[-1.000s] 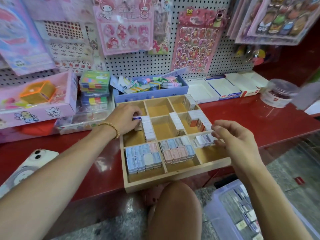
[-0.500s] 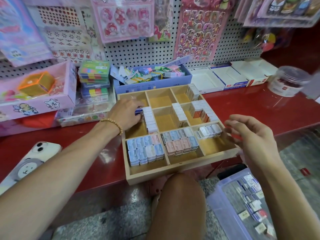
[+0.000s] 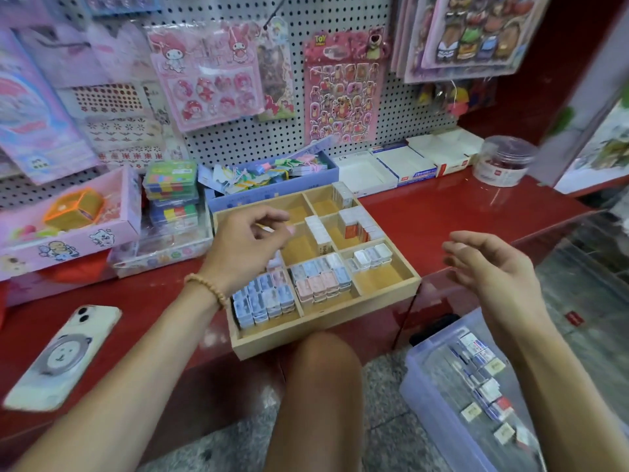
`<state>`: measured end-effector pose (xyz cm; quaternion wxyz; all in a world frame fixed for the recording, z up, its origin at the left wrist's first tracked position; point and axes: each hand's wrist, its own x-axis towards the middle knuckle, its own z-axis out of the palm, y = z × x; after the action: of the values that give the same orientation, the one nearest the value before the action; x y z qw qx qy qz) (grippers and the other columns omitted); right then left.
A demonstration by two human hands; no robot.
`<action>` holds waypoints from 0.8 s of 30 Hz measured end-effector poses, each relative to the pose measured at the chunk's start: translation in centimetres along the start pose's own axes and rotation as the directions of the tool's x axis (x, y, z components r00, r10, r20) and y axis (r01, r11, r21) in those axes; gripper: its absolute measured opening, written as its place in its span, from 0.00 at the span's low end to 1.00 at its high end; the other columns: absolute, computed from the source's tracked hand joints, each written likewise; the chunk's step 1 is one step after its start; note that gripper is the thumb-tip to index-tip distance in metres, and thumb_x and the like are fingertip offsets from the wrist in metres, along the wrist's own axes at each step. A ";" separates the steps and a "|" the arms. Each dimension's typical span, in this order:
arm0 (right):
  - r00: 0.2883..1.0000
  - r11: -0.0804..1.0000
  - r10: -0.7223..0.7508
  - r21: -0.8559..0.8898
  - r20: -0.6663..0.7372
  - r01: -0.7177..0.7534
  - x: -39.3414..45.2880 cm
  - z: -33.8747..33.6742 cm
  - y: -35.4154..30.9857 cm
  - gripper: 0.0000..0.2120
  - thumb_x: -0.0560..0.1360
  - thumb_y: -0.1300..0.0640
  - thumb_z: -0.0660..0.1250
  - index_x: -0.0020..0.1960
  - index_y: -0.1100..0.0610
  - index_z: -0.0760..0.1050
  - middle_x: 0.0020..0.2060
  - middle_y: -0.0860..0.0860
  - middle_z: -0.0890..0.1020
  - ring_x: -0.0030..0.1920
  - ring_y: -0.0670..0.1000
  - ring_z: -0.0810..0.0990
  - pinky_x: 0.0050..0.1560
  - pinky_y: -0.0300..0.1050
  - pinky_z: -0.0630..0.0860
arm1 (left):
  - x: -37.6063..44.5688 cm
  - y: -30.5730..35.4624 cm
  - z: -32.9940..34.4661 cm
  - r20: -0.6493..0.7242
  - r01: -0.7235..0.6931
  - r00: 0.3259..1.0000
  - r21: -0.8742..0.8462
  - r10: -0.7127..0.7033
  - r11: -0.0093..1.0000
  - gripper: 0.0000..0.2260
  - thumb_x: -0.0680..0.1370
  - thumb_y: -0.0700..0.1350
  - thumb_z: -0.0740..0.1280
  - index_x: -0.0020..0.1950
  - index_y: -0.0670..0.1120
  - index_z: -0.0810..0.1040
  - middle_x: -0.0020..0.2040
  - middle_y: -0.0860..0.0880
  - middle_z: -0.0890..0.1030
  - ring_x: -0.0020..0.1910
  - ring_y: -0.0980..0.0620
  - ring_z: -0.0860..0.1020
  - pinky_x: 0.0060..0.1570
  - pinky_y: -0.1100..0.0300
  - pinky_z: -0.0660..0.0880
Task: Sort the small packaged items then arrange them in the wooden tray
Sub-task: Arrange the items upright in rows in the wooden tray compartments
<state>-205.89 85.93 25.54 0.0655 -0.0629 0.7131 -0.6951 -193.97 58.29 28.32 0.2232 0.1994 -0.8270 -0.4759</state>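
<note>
I saw the left hand [image 3: 245, 245] had lifted off the white row in the wooden tray [image 3: 326, 330] where it was pressing half a sec earlier; it hung above the tray's left side, fingers loosely curled, apparently holding nothing, tho blur made that unsure. Right hand [image 3: 490, 267] had drifted right, off the tray's edge, fingers relaxed and empty, above the clear plastic bin [image 3: 439, 417] w/ loose small packaged items [image 3: 483, 386] inside. Tray sat on the red counter [image 3: 442, 216], several compartments already filled: blue packs [image 3: 262, 298] front-left, pink packs [image 3: 320, 284] centre. My read: one placement finished, next pick likely from the bin.
</note>
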 end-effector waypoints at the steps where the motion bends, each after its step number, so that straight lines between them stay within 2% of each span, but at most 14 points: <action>1: 1.000 1.000 -0.002 0.004 -0.008 0.002 -0.4 -0.8 -0.2 0.05 0.78 0.60 0.69 0.51 0.52 0.82 0.49 0.58 0.85 0.44 0.49 0.82 0.43 0.41 0.79 | -1.0 0.9 0.9 0.030 0.007 1.000 -0.042 -0.006 0.999 0.03 0.76 0.42 0.71 0.49 0.48 0.82 0.42 0.50 0.83 0.41 0.46 0.83 0.41 0.53 0.82; 3: 1.000 1.000 -0.001 0.017 -0.015 0.001 -1.1 -2.5 -0.4 0.05 0.78 0.60 0.69 0.52 0.54 0.82 0.47 0.59 0.84 0.43 0.49 0.82 0.42 0.41 0.80 | -2.8 2.1 2.7 0.085 0.034 0.996 -0.114 -0.024 0.993 0.03 0.76 0.41 0.71 0.47 0.49 0.82 0.40 0.51 0.83 0.41 0.49 0.83 0.39 0.58 0.80; 5: 0.999 0.999 -0.016 0.028 -0.028 0.017 -1.9 -4.7 -0.4 0.05 0.78 0.61 0.69 0.52 0.55 0.81 0.46 0.58 0.83 0.42 0.49 0.82 0.40 0.37 0.79 | -4.4 3.0 4.9 0.128 0.063 0.991 -0.178 -0.040 0.982 0.04 0.76 0.40 0.71 0.46 0.48 0.82 0.38 0.49 0.84 0.39 0.50 0.82 0.37 0.60 0.79; 8: 0.996 0.999 -0.046 -0.011 -0.079 0.045 -3.0 -8.6 0.7 0.05 0.78 0.60 0.69 0.51 0.52 0.82 0.48 0.55 0.85 0.48 0.51 0.82 0.49 0.42 0.77 | -6.7 4.1 9.0 0.179 0.085 0.983 -0.219 -0.046 0.972 0.05 0.76 0.39 0.70 0.46 0.48 0.83 0.40 0.46 0.83 0.40 0.53 0.80 0.42 0.53 0.80; 11: 0.993 1.000 -0.027 0.004 -0.117 0.028 -4.0 -12.7 2.2 0.06 0.78 0.61 0.69 0.50 0.52 0.82 0.49 0.55 0.85 0.49 0.51 0.81 0.53 0.47 0.77 | -8.6 4.5 13.4 0.214 0.069 0.977 -0.196 -0.026 0.978 0.07 0.77 0.39 0.69 0.44 0.51 0.83 0.41 0.58 0.83 0.42 0.60 0.80 0.50 0.50 0.81; 14: 0.985 1.000 0.001 0.004 -0.170 0.000 -5.1 -16.6 4.2 0.06 0.79 0.63 0.67 0.51 0.54 0.81 0.47 0.56 0.84 0.47 0.50 0.81 0.50 0.45 0.77 | -10.5 4.3 17.7 0.274 0.103 0.960 -0.144 -0.060 0.984 0.05 0.77 0.44 0.70 0.46 0.54 0.83 0.41 0.62 0.82 0.46 0.58 0.81 0.54 0.50 0.79; 18: 0.965 0.999 0.046 0.005 -0.258 -0.046 -6.2 -21.0 8.5 0.07 0.79 0.63 0.66 0.50 0.52 0.80 0.44 0.51 0.84 0.44 0.49 0.80 0.49 0.44 0.77 | -12.6 3.4 23.2 0.359 0.135 0.928 -0.089 -0.095 0.987 0.05 0.77 0.44 0.69 0.48 0.53 0.83 0.43 0.57 0.83 0.46 0.57 0.81 0.52 0.50 0.80; 21: 0.947 0.993 0.088 -0.044 -0.308 -0.107 -6.8 -23.2 12.9 0.06 0.80 0.64 0.65 0.52 0.56 0.79 0.43 0.51 0.82 0.41 0.45 0.79 0.42 0.36 0.76 | -13.8 2.1 27.2 0.441 0.151 0.890 -0.045 -0.116 0.988 0.06 0.77 0.41 0.69 0.47 0.51 0.83 0.44 0.50 0.84 0.45 0.54 0.81 0.50 0.49 0.80; 24: 0.931 0.976 0.126 -0.128 -0.342 -0.179 -7.5 -24.4 17.5 0.06 0.80 0.64 0.65 0.55 0.59 0.78 0.41 0.48 0.80 0.41 0.44 0.78 0.39 0.30 0.73 | -14.4 0.4 30.6 0.505 0.171 0.849 0.020 -0.158 0.985 0.05 0.77 0.41 0.69 0.47 0.51 0.82 0.43 0.52 0.83 0.44 0.55 0.79 0.48 0.55 0.78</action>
<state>-202.94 111.72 8.68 -0.0068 0.1060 0.7690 -0.6303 -199.32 87.63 12.44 -0.0397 0.1352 -0.8301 -0.5395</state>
